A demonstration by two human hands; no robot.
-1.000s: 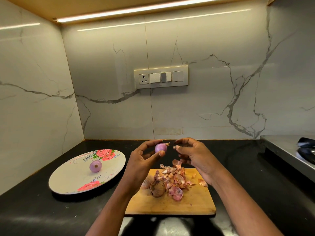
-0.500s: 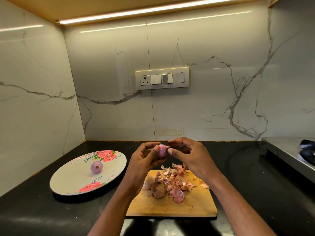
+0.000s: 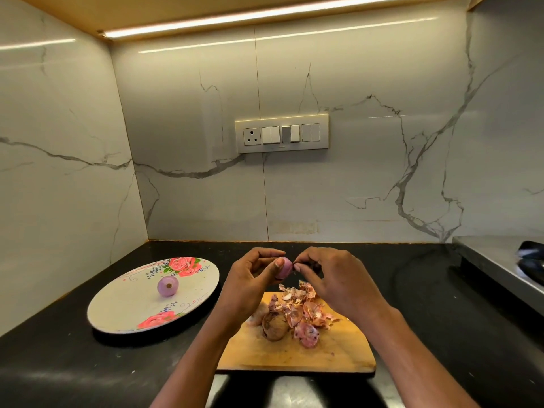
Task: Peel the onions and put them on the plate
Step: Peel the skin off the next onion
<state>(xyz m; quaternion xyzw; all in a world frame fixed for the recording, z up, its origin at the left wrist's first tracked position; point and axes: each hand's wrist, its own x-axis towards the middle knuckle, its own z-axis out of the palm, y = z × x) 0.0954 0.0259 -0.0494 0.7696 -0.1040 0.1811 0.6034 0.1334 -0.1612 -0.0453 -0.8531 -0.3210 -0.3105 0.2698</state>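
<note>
My left hand (image 3: 250, 278) holds a small purple onion (image 3: 285, 267) between thumb and fingers, above the far end of the wooden cutting board (image 3: 294, 353). My right hand (image 3: 332, 278) pinches at the onion's right tip with thumb and forefinger. One peeled purple onion (image 3: 167, 286) lies on the floral plate (image 3: 123, 307) to the left. An unpeeled brown onion (image 3: 275, 326) sits on the board beside a heap of peels (image 3: 303, 310).
The black counter (image 3: 426, 304) runs to marble walls at the back and left. A steel stove edge (image 3: 500, 266) stands at the right. A switch panel (image 3: 281, 133) is on the back wall.
My right hand has closed in from a small gap to pinch the onion's tip. Both hands, with the onion, have stayed above the board.
</note>
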